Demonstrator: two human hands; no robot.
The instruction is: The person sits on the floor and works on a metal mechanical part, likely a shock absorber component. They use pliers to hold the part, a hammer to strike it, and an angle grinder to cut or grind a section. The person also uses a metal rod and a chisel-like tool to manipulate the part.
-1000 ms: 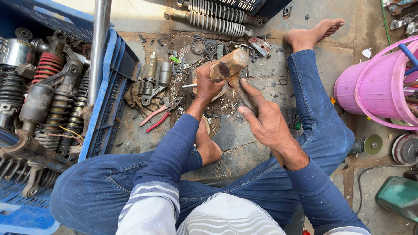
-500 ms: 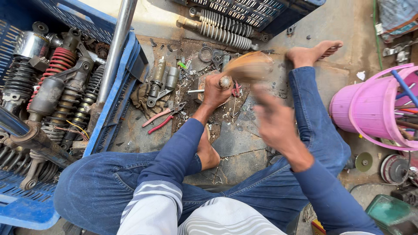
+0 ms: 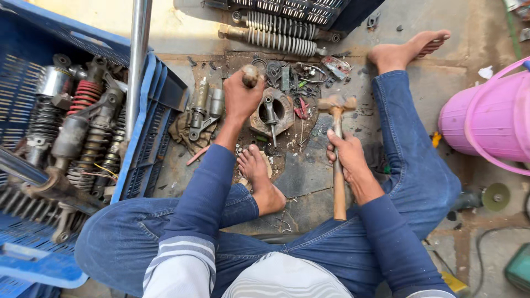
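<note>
My left hand (image 3: pixel 240 97) is closed around a short rusty metal rod (image 3: pixel 250 75) held upright, its rounded top showing above my fist. My right hand (image 3: pixel 348 154) grips the wooden handle of a hammer (image 3: pixel 337 165), whose worn head (image 3: pixel 337 104) rests low near the floor to the right of a round metal housing (image 3: pixel 271 112) with a small shaft lying across it. My bare left foot (image 3: pixel 259 179) is tucked under, just below that housing. My right leg stretches out to the far right.
A blue plastic crate (image 3: pixel 149 132) on the left holds several shock absorbers (image 3: pixel 83 132) and a steel tube (image 3: pixel 138 60). Loose springs (image 3: pixel 276 38), small parts and red pliers (image 3: pixel 301 107) litter the dirty floor ahead. A pink bucket (image 3: pixel 491 121) stands at the right.
The hammer came down from its raised, blurred swing and now rests low beside the housing. My left hand shifted slightly left with the rod. The view tilted.
</note>
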